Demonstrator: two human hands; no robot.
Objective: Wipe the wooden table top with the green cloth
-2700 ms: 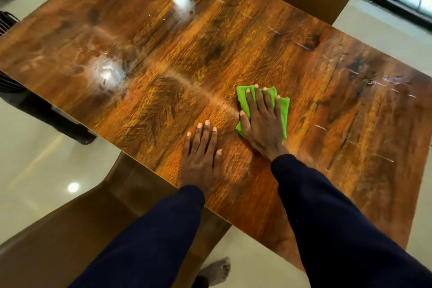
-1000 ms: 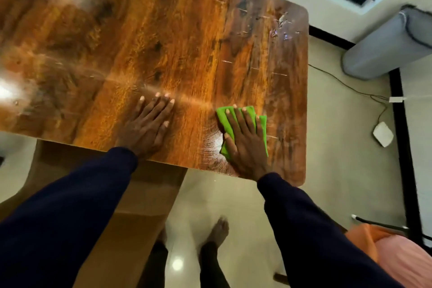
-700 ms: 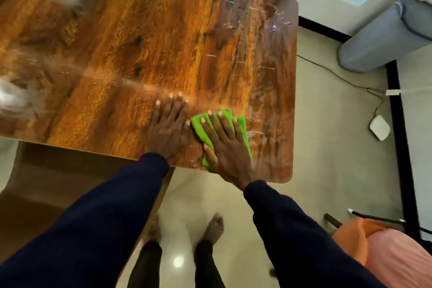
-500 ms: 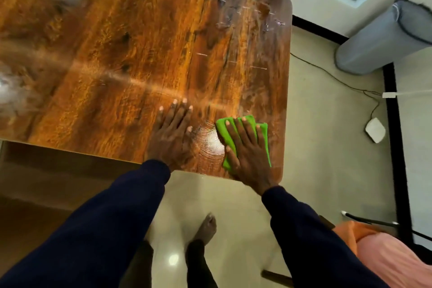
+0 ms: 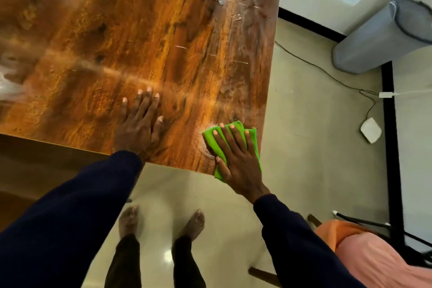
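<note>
- The right hand [image 5: 240, 161] lay flat on the green cloth [image 5: 253, 138], fingers [image 5: 228, 138] spread a little apart and pressing down rather than gripping
- The green cloth sat folded at the near right corner of the wooden desk [image 5: 163, 30], its near edge hanging just past the desk's rim
- The left hand [image 5: 139, 124] rested palm down on the bare desk to the left of the cloth, apart from it, fingers stretched out and close together, holding nothing
- Both arms wore dark blue sleeves [image 5: 301, 248]
- A damp, shiny patch showed on the wood just left of the cloth, and small pale streaks marked the far right part of the desk
- Two bare feet [image 5: 195, 222] stood on the pale floor below the near edge
- On the right floor lay a white box [image 5: 371, 130] on a dark cable, with a grey cylinder [image 5: 374, 42] farther off
</note>
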